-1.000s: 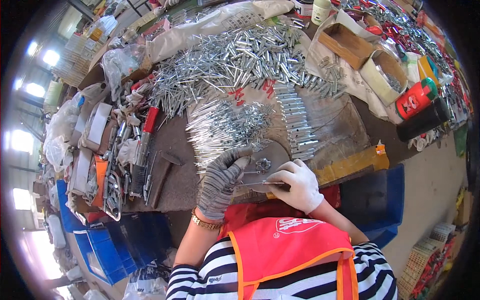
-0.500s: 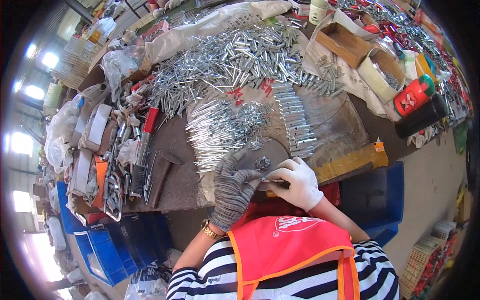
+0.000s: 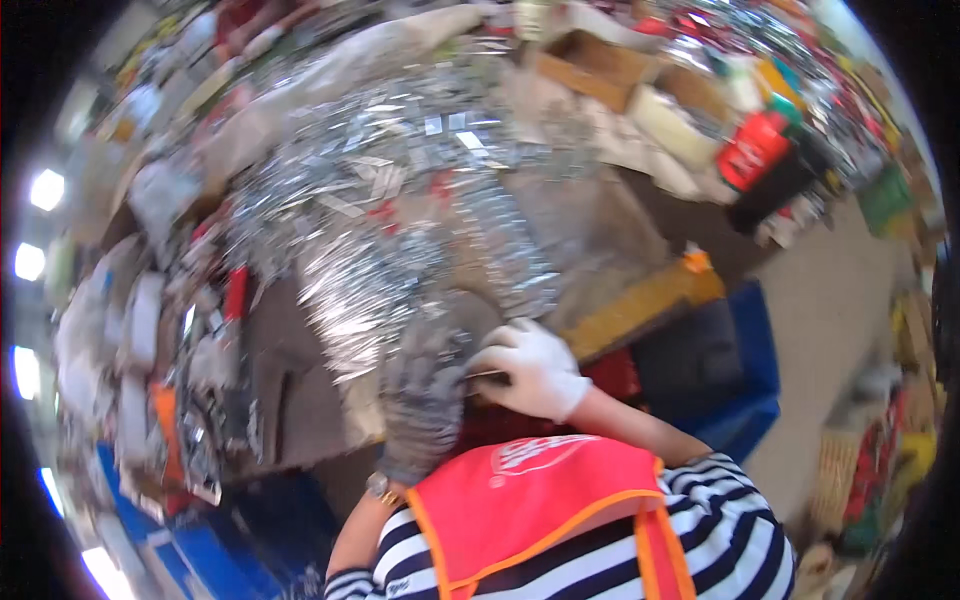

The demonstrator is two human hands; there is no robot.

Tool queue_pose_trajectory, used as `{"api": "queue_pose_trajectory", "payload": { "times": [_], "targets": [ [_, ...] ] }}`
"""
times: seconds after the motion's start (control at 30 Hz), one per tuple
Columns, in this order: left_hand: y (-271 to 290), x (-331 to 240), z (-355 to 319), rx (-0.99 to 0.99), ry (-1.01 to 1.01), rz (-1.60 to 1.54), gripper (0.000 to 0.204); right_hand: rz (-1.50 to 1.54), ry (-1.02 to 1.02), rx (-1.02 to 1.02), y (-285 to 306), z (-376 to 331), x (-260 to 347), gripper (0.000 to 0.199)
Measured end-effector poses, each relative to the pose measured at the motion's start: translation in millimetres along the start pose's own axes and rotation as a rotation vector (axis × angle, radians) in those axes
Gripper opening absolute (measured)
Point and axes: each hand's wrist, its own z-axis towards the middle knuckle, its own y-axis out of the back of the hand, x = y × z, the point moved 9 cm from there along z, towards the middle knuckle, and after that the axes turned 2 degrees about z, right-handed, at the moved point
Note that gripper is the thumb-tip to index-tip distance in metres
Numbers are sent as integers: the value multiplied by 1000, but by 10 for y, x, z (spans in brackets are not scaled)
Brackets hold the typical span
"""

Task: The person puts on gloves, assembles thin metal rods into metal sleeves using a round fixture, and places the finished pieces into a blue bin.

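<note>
View shifted; 2 gloved hands (image 3: 425,395) (image 3: 537,372) close together.

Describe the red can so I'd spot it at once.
Find the bench and go to its right side, beyond the yellow strip on the near edge. The can is just beside a black cylinder. Unlike that plain neighbour, it is bright red with green at one end.

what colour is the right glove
The right glove is white, seen in the head view.
</note>
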Motion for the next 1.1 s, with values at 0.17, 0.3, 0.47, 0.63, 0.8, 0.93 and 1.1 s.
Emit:
{"api": "queue_pose_trajectory", "payload": {
  "times": [0.17,0.3,0.47,0.63,0.8,0.93,1.1],
  "targets": [
    [-18,47,-126,-14,-70,64,24,41,44,-40,-72,-17,4,18],
    [-38,33,-244,49,-76,160,41,58,107,-66,-51,6,34,18],
    [208,421,-385,-22,187,52,57,11,38,18,0,-3,0,21],
    [420,1245,-1047,-127,638,248,59,-6,191,17,-37,22,183,26],
    [382,1693,-1415,-144,762,258,52,-25,172,-25,-1,69,262,23],
    [758,1776,-1383,-316,776,458,51,-41,161,-25,-25,82,278,21],
    [648,2177,-1536,-165,769,421,35,-38,135,-37,-17,80,282,19]
  ]
}}
